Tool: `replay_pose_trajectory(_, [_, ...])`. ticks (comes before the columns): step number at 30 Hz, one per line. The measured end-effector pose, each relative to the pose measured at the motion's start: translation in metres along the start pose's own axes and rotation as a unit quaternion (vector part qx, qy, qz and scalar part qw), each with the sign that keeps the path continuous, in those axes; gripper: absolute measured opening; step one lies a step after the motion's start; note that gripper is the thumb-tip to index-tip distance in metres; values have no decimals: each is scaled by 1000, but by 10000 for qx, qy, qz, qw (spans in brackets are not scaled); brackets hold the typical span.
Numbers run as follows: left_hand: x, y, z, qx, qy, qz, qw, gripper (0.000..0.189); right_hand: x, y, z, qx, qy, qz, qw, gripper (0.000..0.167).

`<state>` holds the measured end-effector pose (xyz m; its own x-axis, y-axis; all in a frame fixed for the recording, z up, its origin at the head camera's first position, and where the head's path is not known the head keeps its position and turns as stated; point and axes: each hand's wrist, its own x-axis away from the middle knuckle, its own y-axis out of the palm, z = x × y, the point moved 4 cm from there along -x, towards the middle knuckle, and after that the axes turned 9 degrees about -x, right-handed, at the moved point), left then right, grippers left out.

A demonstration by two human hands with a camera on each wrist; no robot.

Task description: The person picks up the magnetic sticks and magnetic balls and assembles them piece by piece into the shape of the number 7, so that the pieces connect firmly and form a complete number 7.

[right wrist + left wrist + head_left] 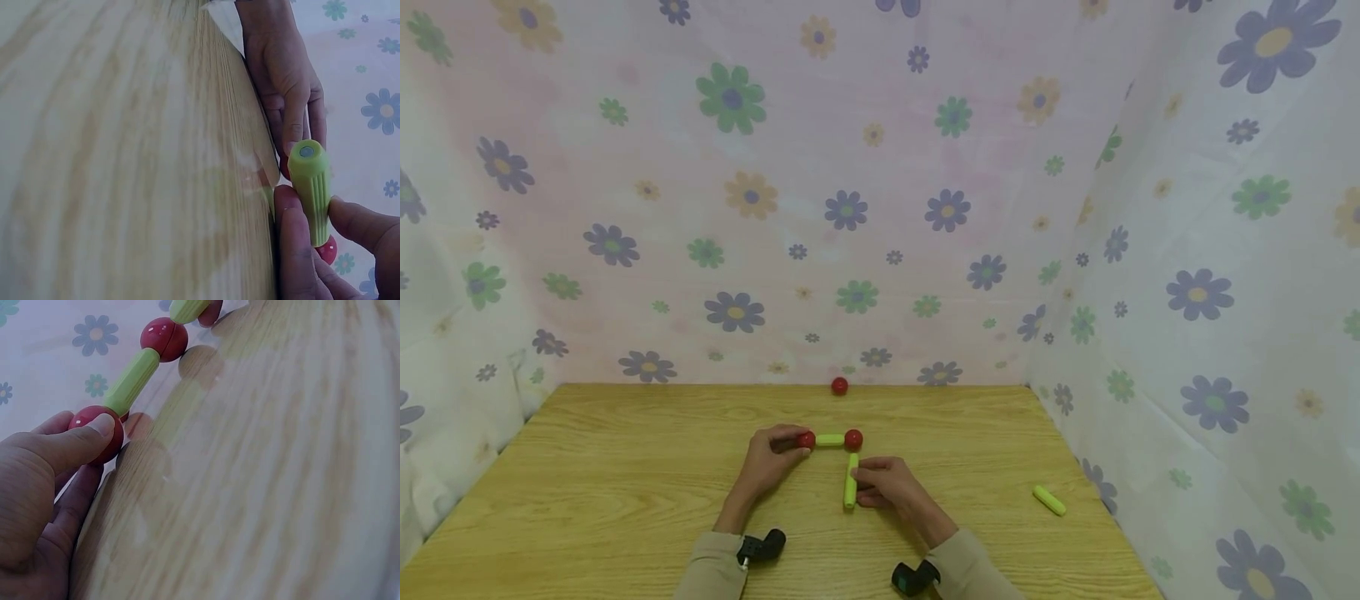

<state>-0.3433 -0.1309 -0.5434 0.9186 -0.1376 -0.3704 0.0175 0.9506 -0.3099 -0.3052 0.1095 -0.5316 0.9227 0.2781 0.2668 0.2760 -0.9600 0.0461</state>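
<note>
My left hand (766,463) pinches a red ball (87,419) between thumb and fingers. From that ball a short ribbed yellow-green magnetic rod (830,440) runs to the right, and its other end meets a second red ball (853,440). A second yellow-green magnetic rod (851,487) is pinched by my right hand (891,485), its far end close to the second ball. Whether they touch, I cannot tell. In the right wrist view this held rod (312,194) shows a grey metal disc in its near end.
A third red ball (839,386) rests at the back edge of the wooden table (625,467). Another yellow-green rod (1048,501) lies on the right side. Flowered cloth (895,167) hangs behind the table and at both sides.
</note>
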Motion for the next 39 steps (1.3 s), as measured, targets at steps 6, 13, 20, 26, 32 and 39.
replay_pose_trajectory(6, [0, 0, 0, -12, -97, 42, 9999, 31, -2, 0, 0, 12, 54, 34, 10000, 54])
replay_pose_trajectory(13, [0, 1, -2, 33, -155, 57, 9999, 30, -4, -1, 2, -49, 87, 73, 9999, 54])
replay_pose_trajectory(20, [0, 2, -3, 31, -107, 51, 9999, 31, -6, 0, 1, -53, 80, 137, 9999, 55])
replay_pose_trajectory(26, [0, 1, -2, 0, -124, 39, 9999, 30, -7, 0, 0, -69, 141, 207, 9997, 54])
replay_pose_trajectory(32, [0, 1, -1, 31, -242, 34, 9997, 30, -8, -1, 1, -20, 153, 219, 9996, 53])
replay_pose_trajectory(39, [1, 2, -1, 16, -185, 22, 9998, 29, -10, -1, 2, 18, 175, 234, 9996, 52])
